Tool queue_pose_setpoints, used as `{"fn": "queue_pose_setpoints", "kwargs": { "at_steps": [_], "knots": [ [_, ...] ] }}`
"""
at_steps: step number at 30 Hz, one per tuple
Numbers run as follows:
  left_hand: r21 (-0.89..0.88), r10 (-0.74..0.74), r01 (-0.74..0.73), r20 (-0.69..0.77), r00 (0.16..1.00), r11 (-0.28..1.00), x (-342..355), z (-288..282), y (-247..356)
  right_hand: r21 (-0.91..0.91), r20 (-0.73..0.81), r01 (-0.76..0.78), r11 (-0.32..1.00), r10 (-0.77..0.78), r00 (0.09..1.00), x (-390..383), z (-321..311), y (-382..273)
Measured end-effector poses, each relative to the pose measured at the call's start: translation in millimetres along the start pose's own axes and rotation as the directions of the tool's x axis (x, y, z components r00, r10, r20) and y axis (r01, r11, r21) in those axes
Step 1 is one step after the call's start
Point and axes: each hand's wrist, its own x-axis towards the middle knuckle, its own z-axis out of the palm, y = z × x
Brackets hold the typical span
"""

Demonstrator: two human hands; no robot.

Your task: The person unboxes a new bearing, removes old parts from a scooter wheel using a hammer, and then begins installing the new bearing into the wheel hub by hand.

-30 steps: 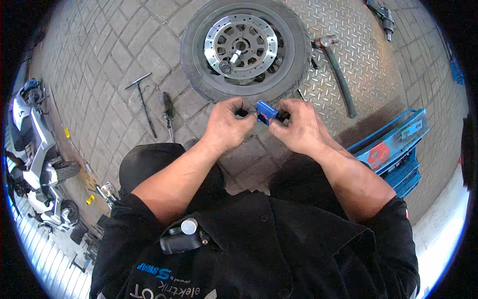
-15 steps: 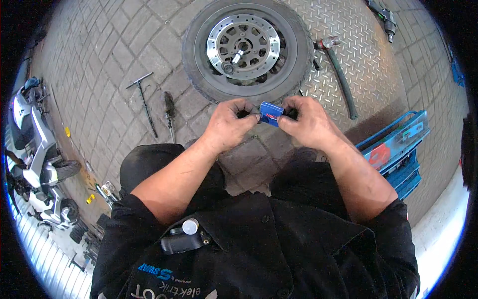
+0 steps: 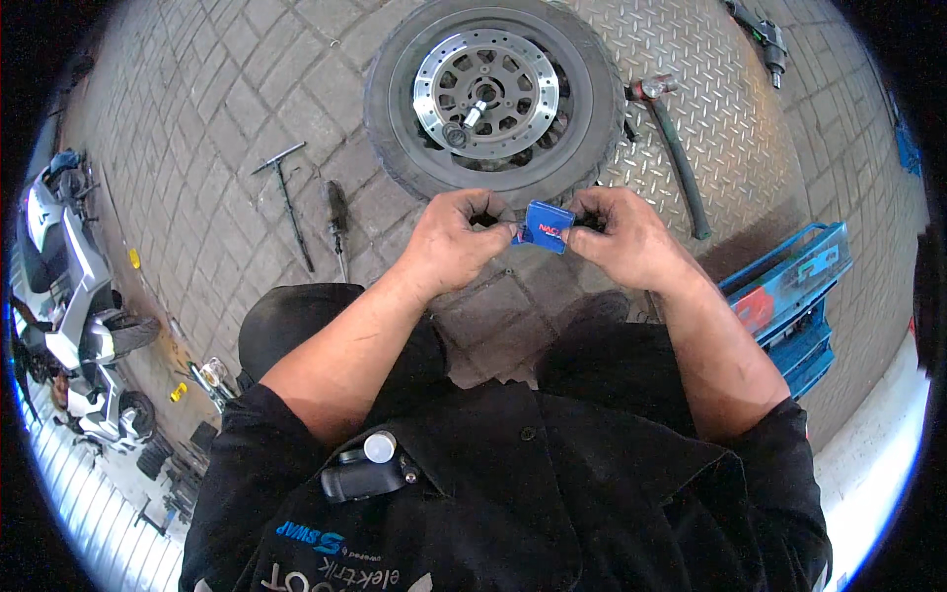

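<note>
Between my hands is a small blue cardboard box, held above the paving just in front of the wheel. My left hand pinches its left end, where a flap seems to stand out from the box. On the other side my right hand grips the right edge between thumb and fingers. What is inside the box does not show. Beyond my hands a wheel with a black tyre lies flat, its shiny drilled brake disc facing up. A chrome socket-like piece and a dark ring rest near the hub.
Right of the wheel, a hammer lies on a diamond-plate metal sheet. A power tool is at the far right. A blue tool tray stands right. Left lie a T-handle and a screwdriver. Motorcycles stand far left.
The box has shifted slightly right and turned, with a gap or flap now visible at its left end. My right hand has moved a little to the right, away from my left.
</note>
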Motion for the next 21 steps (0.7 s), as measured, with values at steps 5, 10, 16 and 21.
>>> {"fn": "queue_pose_setpoints", "kwargs": {
  "at_steps": [5, 10, 16, 21],
  "knots": [
    [0.057, 0.061, -0.058, -0.047, 0.997, 0.997, 0, -1, -2, 0.001, 0.017, 0.007, 1.0, -0.007, 1.0, 0, -1, -5],
    [0.077, 0.024, -0.016, -0.095, 0.995, 0.997, 3, -7, -3, 0.038, 0.005, 0.033, 0.999, -0.033, 0.999, 1, 1, 2],
    [-0.034, 0.013, -0.016, -0.084, 0.996, 0.999, 8, -5, -13, 0.236, 0.074, 0.096, 0.967, -0.116, 0.99, 4, 5, 12],
    [-0.014, 0.057, -0.057, -0.037, 0.998, 0.998, 7, 1, -11, 0.433, 0.128, 0.164, 0.887, -0.24, 0.962, 2, 10, 20]
  ]
}}
